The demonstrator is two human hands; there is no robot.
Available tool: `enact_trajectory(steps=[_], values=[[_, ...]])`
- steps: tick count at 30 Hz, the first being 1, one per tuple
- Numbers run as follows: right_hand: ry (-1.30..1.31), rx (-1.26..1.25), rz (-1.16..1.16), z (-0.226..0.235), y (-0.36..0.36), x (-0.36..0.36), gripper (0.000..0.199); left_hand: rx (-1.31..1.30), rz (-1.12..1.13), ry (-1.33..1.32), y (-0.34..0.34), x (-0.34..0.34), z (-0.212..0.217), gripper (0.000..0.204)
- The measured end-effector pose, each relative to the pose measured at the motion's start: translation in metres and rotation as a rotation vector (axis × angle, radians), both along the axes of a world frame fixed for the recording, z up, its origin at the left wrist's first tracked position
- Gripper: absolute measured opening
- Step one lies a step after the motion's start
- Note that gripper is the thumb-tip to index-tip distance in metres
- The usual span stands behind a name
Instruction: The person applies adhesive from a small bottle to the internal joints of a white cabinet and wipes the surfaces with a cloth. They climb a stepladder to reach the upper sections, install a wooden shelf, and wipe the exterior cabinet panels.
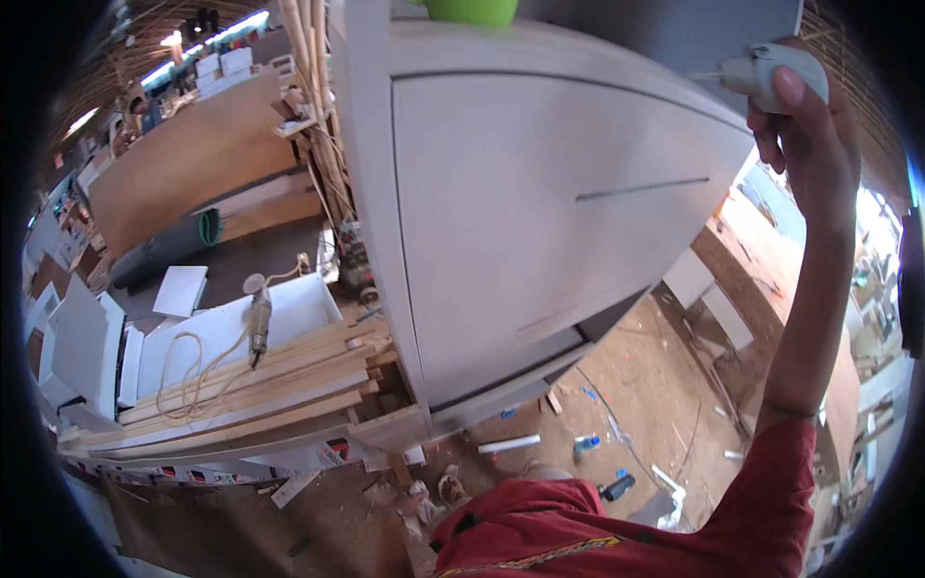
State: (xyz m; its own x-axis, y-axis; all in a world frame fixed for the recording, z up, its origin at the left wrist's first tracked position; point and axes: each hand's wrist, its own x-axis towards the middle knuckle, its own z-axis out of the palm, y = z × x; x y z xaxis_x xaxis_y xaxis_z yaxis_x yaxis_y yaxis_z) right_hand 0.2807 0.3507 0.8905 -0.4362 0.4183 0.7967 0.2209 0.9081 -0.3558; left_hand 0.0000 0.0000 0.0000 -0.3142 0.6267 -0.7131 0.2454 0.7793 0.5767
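My right hand (817,159) is raised at the upper right, its fingers closed around a pale grey bottle-shaped thing (761,79) with a thin tip pointing left. Its exact kind I cannot make out. The tip is close to the top edge of a large grey-white cabinet (501,231) with a narrow slot in its front panel. On top of that cabinet, partly cut off by the frame, stands a bright green container (472,10). My left hand does not show.
Left of the cabinet, a corded power tool (258,323) lies on a white panel beside stacked wood strips (231,400). A dark roll (164,255) lies behind them. Below, scraps, a blue-capped bottle (586,443) and a cable (607,409) lie on the dirt floor.
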Motion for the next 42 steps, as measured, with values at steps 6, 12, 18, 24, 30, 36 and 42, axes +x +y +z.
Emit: enact_trajectory(steps=[6, 12, 18, 24, 30, 36, 42], values=[[0.065, -0.214, -0.022, -0.106, -0.005, 0.009, 0.046, -0.039, 0.213, -0.359, 0.008, -0.032, 0.062, 0.063], [0.389, -0.690, -0.100, -0.150, -0.003, 0.042, 0.032, -0.194, 0.014, -0.279, 0.015, 0.012, 0.098, 0.071], [0.535, -0.547, -0.229, -0.147, 0.031, 0.105, 0.030, -0.268, -0.231, -0.227, 0.005, 0.034, 0.064, 0.073], [0.113, -0.351, -0.598, -0.143, 0.095, 0.181, 0.038, -0.300, -0.319, -0.105, 0.046, 0.046, 0.071, 0.075], [0.550, -0.608, -0.157, -0.158, 0.182, 0.233, 0.038, -0.288, -0.311, 0.018, 0.111, 0.066, 0.095, 0.077], [1.081, -0.600, 0.314, -0.168, 0.258, 0.212, 0.043, -0.189, -0.299, 0.135, 0.147, 0.109, 0.111, 0.079], [1.271, -0.618, 0.428, -0.153, 0.298, 0.204, 0.039, -0.298, -0.383, 0.246, 0.140, 0.144, 0.142, 0.085]])
